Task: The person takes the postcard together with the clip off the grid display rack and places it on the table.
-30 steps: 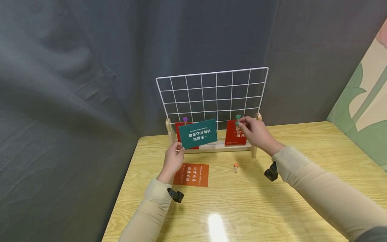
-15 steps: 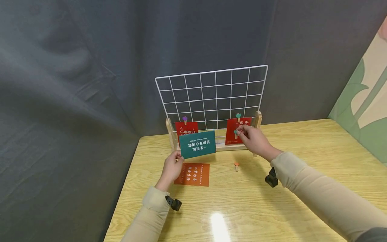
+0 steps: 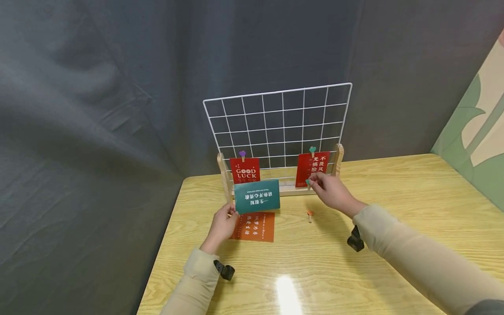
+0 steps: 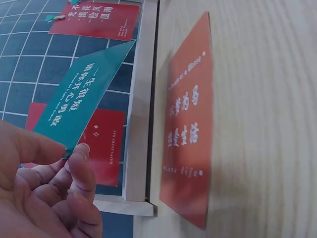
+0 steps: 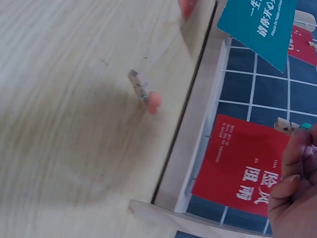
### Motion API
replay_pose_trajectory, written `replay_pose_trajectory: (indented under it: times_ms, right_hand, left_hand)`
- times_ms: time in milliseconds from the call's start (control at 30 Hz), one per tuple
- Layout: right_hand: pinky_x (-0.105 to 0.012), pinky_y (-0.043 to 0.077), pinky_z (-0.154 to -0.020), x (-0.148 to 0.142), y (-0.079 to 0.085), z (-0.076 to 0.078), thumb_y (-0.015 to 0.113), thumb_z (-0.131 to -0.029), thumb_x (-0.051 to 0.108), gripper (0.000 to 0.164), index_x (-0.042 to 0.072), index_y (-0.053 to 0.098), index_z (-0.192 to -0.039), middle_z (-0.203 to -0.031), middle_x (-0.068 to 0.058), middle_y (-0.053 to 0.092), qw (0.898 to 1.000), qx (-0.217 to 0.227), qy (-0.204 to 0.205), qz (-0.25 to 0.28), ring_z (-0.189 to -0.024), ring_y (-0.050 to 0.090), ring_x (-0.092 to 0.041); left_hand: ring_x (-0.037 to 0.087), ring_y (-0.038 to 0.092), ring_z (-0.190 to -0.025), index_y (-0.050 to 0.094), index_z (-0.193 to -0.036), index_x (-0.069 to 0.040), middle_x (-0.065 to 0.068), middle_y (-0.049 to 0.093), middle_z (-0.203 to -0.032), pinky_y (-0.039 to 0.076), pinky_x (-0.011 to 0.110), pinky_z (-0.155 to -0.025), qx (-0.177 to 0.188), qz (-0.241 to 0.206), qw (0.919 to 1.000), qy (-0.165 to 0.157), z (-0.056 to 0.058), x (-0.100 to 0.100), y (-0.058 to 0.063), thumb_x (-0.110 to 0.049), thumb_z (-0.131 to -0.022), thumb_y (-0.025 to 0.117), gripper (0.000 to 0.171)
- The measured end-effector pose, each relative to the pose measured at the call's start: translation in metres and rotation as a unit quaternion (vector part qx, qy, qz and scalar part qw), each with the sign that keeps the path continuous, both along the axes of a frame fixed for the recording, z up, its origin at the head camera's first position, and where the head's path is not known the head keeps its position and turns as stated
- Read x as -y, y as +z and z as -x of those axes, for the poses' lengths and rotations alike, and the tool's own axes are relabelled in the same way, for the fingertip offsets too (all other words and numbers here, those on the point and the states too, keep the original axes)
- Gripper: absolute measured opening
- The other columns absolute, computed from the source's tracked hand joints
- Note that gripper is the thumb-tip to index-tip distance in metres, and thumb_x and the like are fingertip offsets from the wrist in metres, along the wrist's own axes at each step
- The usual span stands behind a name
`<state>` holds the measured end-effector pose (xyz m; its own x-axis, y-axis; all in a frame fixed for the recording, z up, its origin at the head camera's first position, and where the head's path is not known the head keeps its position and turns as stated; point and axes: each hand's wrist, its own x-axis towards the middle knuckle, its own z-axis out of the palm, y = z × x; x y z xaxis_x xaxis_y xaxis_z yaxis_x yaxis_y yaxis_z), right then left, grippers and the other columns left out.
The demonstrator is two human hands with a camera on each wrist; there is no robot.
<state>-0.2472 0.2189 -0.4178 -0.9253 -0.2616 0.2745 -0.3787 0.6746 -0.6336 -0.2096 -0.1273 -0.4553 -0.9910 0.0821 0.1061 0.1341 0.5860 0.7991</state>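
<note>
My left hand (image 3: 222, 224) pinches a teal card (image 3: 257, 196) by its lower left corner, its white print upside down in the head view. The card hangs in front of the white wire grid (image 3: 283, 118), overlapping the red "GOOD LUCK" card (image 3: 245, 168). My right hand (image 3: 332, 192) pinches a small wooden clothespin (image 5: 285, 126) with a teal heart, in front of the right red card (image 3: 305, 168). Another teal-heart clothespin (image 3: 313, 151) fixes that card to the grid. On the table beneath the teal card lies an orange card (image 3: 256, 229).
A clothespin with an orange top (image 3: 309, 216) lies on the wooden table (image 3: 334, 271) between the hands. A purple-heart clothespin (image 3: 242, 155) holds the "GOOD LUCK" card. Wooden feet (image 3: 337, 159) support the grid, with a dark curtain (image 3: 157, 87) behind.
The left hand has lowered the teal card, uncovering the "GOOD LUCK" print. My right hand has moved down from the fixed clothespin with the other one, showing more of the right red card.
</note>
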Motion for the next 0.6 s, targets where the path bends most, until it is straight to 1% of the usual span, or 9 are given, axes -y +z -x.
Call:
replay_pose_trajectory:
  times_ms: [100,200,333,433,600]
  right_hand:
    - [-0.033,0.039,-0.058,-0.001,-0.006,-0.001,0.055,-0.106,0.009,0.019,-0.007,0.065,-0.110,-0.075,-0.004,0.058,1.000,0.006,0.000,-0.005,-0.062,0.046,-0.017]
    - [-0.034,0.039,-0.058,-0.001,-0.012,-0.001,0.055,-0.106,0.009,0.019,-0.007,0.066,-0.111,-0.078,-0.005,0.060,1.000,0.008,-0.002,-0.005,-0.064,0.046,-0.017]
    - [-0.031,0.037,-0.056,-0.001,-0.019,-0.002,0.056,-0.105,0.007,0.017,-0.006,0.065,-0.107,-0.073,-0.005,0.056,1.000,0.012,0.000,-0.002,-0.062,0.044,-0.016]
    - [-0.030,0.035,-0.055,0.001,-0.026,-0.003,0.056,-0.105,0.007,0.015,-0.005,0.064,-0.106,-0.069,-0.002,0.051,1.000,0.014,0.004,-0.006,-0.060,0.042,-0.015]
    - [-0.029,0.036,-0.054,0.005,-0.036,-0.003,0.057,-0.104,0.006,0.012,-0.004,0.064,-0.103,-0.070,0.000,0.052,1.000,0.014,0.013,-0.009,-0.059,0.042,-0.014]
  left_hand:
    - [0.016,0.047,-0.065,0.056,-0.094,-0.002,0.009,0.059,-0.090,0.042,0.033,-0.061,0.008,-0.002,1.0000,-0.004,-0.002,0.003,-0.004,-0.001,-0.101,0.056,0.007]
    - [0.015,0.048,-0.066,0.056,-0.093,-0.002,0.010,0.061,-0.090,0.042,0.032,-0.061,0.014,0.001,0.9999,-0.007,-0.002,0.006,-0.008,-0.001,-0.101,0.056,0.008]
    - [0.014,0.048,-0.064,0.056,-0.094,-0.002,0.007,0.059,-0.088,0.042,0.030,-0.060,0.024,0.005,0.9997,-0.004,-0.003,0.010,-0.013,0.000,-0.101,0.056,0.007]
    - [0.013,0.048,-0.061,0.056,-0.094,-0.002,0.006,0.056,-0.087,0.043,0.029,-0.056,0.039,-0.004,0.9992,-0.003,-0.005,0.012,-0.016,0.000,-0.101,0.056,0.007]
    - [0.014,0.049,-0.061,0.056,-0.094,-0.001,0.005,0.053,-0.083,0.043,0.029,-0.053,0.070,-0.018,0.9973,0.003,-0.009,0.017,-0.020,-0.001,-0.103,0.054,0.009]
